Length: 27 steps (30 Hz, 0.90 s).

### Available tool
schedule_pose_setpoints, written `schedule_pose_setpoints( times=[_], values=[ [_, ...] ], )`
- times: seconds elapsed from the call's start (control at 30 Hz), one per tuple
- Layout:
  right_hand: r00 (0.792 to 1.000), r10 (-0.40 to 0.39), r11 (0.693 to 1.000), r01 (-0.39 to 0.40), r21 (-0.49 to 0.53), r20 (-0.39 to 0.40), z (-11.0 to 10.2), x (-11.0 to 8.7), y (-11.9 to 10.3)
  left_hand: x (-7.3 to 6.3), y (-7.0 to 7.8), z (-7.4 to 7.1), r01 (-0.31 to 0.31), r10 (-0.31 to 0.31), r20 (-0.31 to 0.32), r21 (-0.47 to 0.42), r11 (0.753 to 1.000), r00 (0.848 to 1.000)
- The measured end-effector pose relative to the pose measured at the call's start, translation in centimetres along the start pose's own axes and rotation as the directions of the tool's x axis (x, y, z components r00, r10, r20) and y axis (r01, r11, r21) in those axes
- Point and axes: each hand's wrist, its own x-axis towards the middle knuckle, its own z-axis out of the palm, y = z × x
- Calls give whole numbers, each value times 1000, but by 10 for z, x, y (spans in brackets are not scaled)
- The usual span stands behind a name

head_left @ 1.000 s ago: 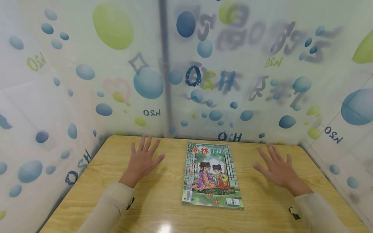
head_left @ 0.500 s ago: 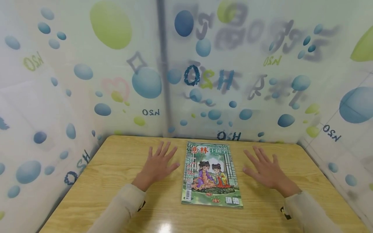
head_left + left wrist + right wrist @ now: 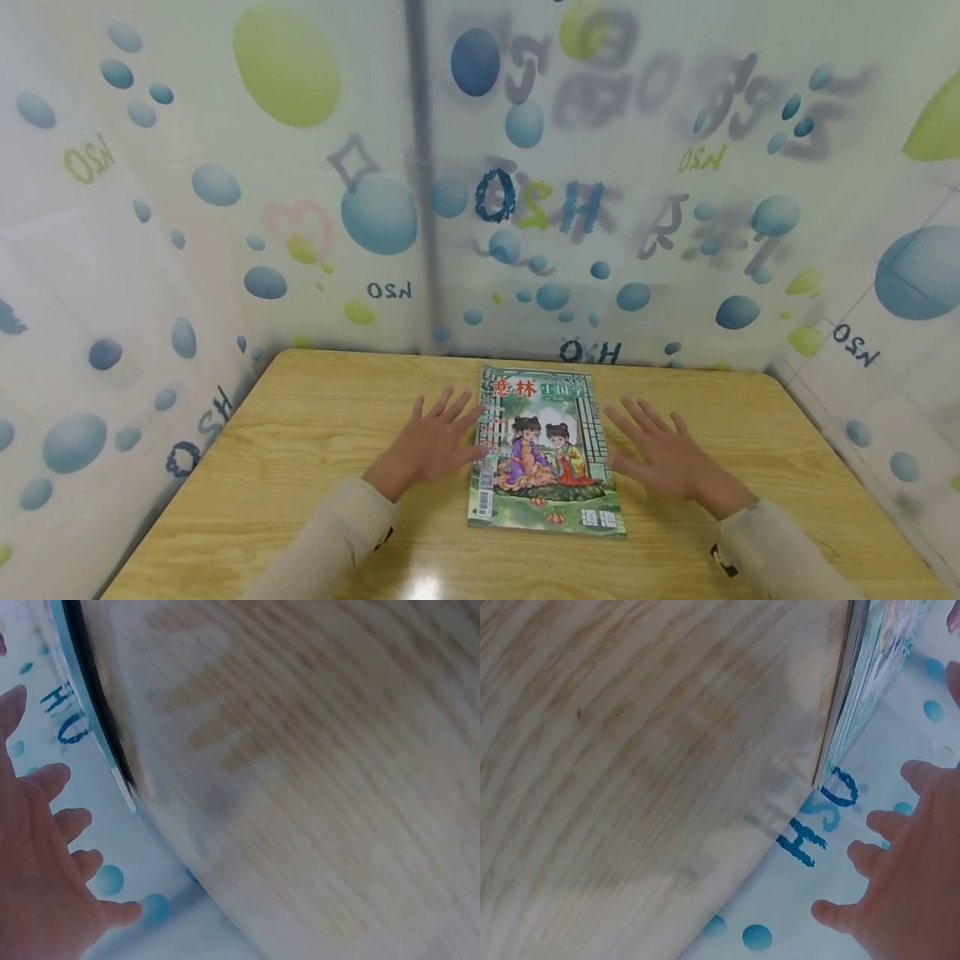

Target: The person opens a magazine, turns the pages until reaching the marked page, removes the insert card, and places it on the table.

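A stack of magazines (image 3: 543, 467) lies on the wooden table, its green cover showing two illustrated figures in robes and red and white title characters. At its left edge, my left hand (image 3: 431, 446) hovers with fingers spread, the fingertips overlapping the cover's border in the head view. My right hand (image 3: 667, 458) is held likewise by the right edge, fingers spread. Whether either hand touches the magazines cannot be told. Page edges of the stack (image 3: 847, 712) show in the right wrist view; in the left wrist view its side appears as a thin blue-green strip (image 3: 86, 697).
The wood-grain table (image 3: 315, 425) has rounded far corners. A pale curtain (image 3: 637, 167) printed with blue and green drops and lettering hangs behind the table and along both sides. Light glares off the table's near part.
Both hands have moved inward from the two sides of the table, up to the left and right edges of the magazines. The magazines have stayed in place.
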Motion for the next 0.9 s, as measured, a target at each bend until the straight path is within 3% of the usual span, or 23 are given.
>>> schedule_pose_setpoints(
  times=[0.4,0.6,0.73,0.9],
  values=[
    [990,-93,994,86,63,111,11,4,-9,-2,10,7,-66,66,50,-8,998,997],
    [961,-184,979,160,126,207,9,6,-11,-2,13,10,-79,79,69,-9,997,994],
    [942,-207,972,167,167,263,6,5,-12,-1,14,12,-77,76,79,7,997,994],
    [924,-258,958,206,202,281,4,4,-12,-3,15,13,-85,84,74,18,996,994]
  ],
)
